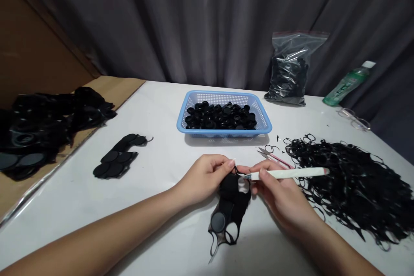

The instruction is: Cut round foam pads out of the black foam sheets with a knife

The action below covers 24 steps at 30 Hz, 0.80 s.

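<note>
While the left hand [202, 179] pinches the top of a black fabric mask [231, 207], its long axis running back toward the person above the white table [155, 112], the right hand [278, 194] grips a white-handled pick [287, 174], tip pointing left at the mask. Beyond sit a blue basket [194, 114] of black discs [220, 116] and a grey curtain [194, 21].

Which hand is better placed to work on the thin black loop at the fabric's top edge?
Probably the right hand: it holds the white-handled tool, tip beside the loop, while the left hand grips the black fabric piece.
</note>
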Motion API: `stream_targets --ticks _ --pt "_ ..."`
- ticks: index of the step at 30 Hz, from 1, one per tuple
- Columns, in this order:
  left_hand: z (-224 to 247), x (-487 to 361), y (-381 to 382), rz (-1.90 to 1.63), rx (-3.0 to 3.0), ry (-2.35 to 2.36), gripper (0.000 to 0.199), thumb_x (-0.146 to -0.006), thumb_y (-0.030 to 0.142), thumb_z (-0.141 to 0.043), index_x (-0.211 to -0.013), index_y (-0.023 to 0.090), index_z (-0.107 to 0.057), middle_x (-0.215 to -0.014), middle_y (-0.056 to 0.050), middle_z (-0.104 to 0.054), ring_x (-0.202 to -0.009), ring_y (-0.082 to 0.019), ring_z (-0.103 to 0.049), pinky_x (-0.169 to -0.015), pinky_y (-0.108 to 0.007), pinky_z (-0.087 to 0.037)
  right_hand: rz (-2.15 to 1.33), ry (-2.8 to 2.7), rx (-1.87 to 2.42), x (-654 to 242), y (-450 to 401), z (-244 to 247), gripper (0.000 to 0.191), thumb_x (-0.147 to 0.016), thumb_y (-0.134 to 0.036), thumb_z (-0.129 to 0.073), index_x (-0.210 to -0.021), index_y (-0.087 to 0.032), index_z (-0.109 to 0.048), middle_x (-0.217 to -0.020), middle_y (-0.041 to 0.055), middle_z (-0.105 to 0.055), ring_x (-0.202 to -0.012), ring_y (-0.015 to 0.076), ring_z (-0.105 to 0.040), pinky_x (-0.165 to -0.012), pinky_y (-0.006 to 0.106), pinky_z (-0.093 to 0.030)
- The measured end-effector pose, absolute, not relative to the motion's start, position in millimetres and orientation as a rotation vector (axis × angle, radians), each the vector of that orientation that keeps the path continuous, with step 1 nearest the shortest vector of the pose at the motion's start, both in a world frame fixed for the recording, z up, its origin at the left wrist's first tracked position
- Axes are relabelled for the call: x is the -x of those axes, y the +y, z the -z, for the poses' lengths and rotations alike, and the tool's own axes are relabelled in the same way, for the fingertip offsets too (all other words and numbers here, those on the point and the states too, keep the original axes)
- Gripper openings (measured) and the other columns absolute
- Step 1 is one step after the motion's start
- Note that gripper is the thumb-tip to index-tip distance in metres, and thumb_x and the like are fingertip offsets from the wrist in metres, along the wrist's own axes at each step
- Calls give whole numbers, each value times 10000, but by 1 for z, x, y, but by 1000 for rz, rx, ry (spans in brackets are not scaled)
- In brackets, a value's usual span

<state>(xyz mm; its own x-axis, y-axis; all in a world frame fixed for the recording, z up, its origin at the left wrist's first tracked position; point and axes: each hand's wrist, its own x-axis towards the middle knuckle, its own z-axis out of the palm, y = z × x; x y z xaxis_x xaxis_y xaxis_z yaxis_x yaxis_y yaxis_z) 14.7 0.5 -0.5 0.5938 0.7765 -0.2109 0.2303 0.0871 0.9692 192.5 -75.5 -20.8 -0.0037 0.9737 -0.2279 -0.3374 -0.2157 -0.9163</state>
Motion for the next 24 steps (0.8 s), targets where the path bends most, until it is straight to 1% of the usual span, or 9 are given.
stream_targets --ticks 4,6,8,13,17,19,21,22,24 --pt "2 -15 -3 -502 -1536 931 390 -887 462 -494 -686 136 -568 -608 32 -507 -568 -102 -415 -528 -214 -311 -1469 -923 1217 -193 -75 23 272 -838 -485 -633 -870 -216 -651 -853 33 -667 -668 127 -493 -664 289 -403" --pt "2 -15 -3 -508 -1570 941 381 -895 454 -484 -706 139 -583 -621 30 -522 -581 -106 -432 -541 -214 -330 -1446 -976 1234 -192 -74 22 295 -824 -495 -642 -850 -202 -652 -724 9 -610 -650 129 -485 -632 274 -391" --pt "2 -15 -3 -510 -1602 949 369 -901 443 -479 -713 145 -587 -631 30 -531 -591 -110 -445 -550 -214 -343 -1414 -1008 1265 -192 -73 21 308 -820 -499 -641 -842 -192 -652 -657 -9 -563 -633 129 -485 -610 264 -386" --pt "-1 -16 -3 -515 -1674 986 356 -903 426 -481 -691 157 -578 -628 29 -534 -606 -118 -457 -560 -216 -353 -1340 -1025 1339 -191 -74 17 304 -808 -489 -648 -836 -187 -643 -621 -17 -551 -605 131 -503 -580 258 -402" --pt "-2 -16 -5 -532 -1664 1017 354 -890 440 -504 -692 157 -581 -633 18 -539 -601 -124 -463 -538 -218 -348 -1316 -1032 1336 -188 -75 11 279 -791 -474 -666 -810 -197 -640 -616 -20 -572 -622 143 -551 -614 270 -459" --pt "-1 -15 -6 -543 -1607 1015 334 -895 461 -491 -791 162 -593 -625 23 -536 -567 -119 -454 -505 -215 -324 -1287 -1044 1335 -187 -74 9 276 -784 -473 -670 -791 -199 -636 -608 -23 -574 -618 144 -558 -618 272 -472" --pt "1 -14 -5 -549 -1541 965 315 -886 480 -505 -958 178 -562 -608 43 -519 -532 -111 -443 -486 -210 -296 -1232 -1069 1339 -187 -74 8 270 -788 -467 -665 -767 -200 -630 -616 -20 -579 -621 143 -556 -611 267 -472" --pt "3 -13 -5 -544 -1516 920 340 -858 475 -557 -1038 189 -525 -620 49 -529 -540 -113 -461 -496 -210 -304 -1202 -1083 1344 -187 -73 8 264 -798 -461 -657 -762 -201 -627 -625 -17 -583 -628 142 -554 -609 263 -469" --pt "4 -12 -4 -533 -1475 845 482 -779 421 -682 -1143 206 -451 -694 34 -584 -610 -134 -531 -551 -225 -359 -1153 -1109 1361 -188 -73 10 242 -825 -441 -633 -776 -203 -626 -656 -11 -598 -649 140 -556 -613 255 -465"
